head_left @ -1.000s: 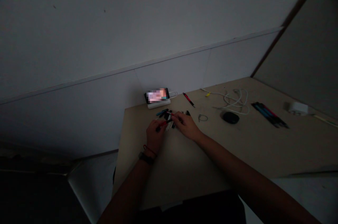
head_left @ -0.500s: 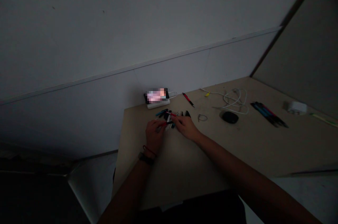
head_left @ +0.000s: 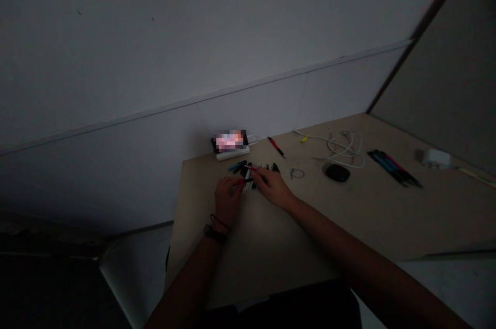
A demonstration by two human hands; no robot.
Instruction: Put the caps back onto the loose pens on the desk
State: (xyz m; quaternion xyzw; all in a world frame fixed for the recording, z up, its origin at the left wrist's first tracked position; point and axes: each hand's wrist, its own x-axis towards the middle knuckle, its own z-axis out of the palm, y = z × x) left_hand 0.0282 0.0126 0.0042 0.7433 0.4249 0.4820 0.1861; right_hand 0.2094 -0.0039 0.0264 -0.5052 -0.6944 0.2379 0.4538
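Observation:
My left hand [head_left: 227, 197] is closed around the red part of a red and black pen [head_left: 247, 181], which lies crosswise between my hands. At the pen's black end, my right hand [head_left: 275, 188] pinches with thumb and fingers. Just beyond and beneath my fingers is a pile of pen parts [head_left: 237, 165], with dark, blue, white and red pieces; my hands hide some of them. The dim light blurs the finer detail.
Behind the pile, a lit phone [head_left: 230, 141] leans on a white block [head_left: 232, 154]. Rightward lie a red pen [head_left: 276, 147], a grey loop [head_left: 297, 173], a black mouse [head_left: 337, 172], a white cable [head_left: 344, 148], several assembled pens [head_left: 394, 168] and a white adapter [head_left: 436, 158].
Both hands stay in nearly the same place, with only a slight shift of the fingers at the pen. The things on the table have not moved.

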